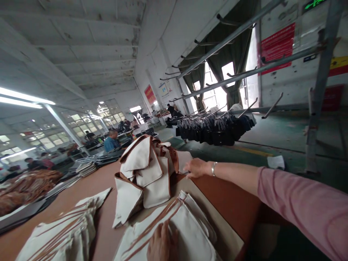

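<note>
Observed left hand (162,241) released, fingers loosely bent, resting on stack of white brown-trimmed pieces (193,232), near table edge. Found right hand (198,168) reaching to far side of heap of white pieces (156,192), fingertips at its edge; could not tell whether grasping or only touching. Noted metal bracelet (213,169) on right wrist. Located stack partly on beige sheet (227,232), over brown tabletop (231,197); saw second white stack (67,232) to left. Recorded black items (217,132) hanging from metal rack (225,78) beyond.
</note>
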`<state>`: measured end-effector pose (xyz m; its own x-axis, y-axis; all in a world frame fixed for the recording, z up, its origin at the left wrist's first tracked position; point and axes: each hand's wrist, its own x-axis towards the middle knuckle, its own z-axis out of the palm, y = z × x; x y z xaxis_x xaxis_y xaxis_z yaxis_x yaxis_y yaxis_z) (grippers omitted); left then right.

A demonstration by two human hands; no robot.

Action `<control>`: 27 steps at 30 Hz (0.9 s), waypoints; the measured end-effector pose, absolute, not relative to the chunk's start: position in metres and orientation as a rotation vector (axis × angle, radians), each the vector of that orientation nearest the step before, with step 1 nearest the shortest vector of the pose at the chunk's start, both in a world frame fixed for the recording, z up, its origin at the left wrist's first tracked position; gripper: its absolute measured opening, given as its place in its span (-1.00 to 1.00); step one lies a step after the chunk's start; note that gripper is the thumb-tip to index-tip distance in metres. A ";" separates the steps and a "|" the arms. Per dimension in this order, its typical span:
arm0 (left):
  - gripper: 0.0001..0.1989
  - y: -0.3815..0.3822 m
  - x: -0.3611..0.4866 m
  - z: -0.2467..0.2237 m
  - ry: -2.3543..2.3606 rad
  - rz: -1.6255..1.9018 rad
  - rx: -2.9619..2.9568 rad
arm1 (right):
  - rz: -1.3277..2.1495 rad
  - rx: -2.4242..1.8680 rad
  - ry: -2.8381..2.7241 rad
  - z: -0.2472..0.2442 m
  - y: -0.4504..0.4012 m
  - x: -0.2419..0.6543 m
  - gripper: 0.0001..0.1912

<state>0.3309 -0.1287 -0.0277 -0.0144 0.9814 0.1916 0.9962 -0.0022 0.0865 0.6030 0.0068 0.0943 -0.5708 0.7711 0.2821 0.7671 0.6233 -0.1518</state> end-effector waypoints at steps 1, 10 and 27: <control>-0.55 -0.128 0.333 -0.026 -2.162 -0.315 -2.158 | 0.080 -1.231 -2.539 0.069 0.001 0.598 -0.73; -0.79 -0.116 0.345 0.002 -2.078 -0.579 -2.400 | 0.630 -1.245 -2.063 -0.033 -0.072 0.579 -0.61; -0.73 -0.212 0.344 0.059 -2.253 -1.143 -2.563 | 1.055 -0.968 -2.064 0.030 -0.131 0.530 -0.74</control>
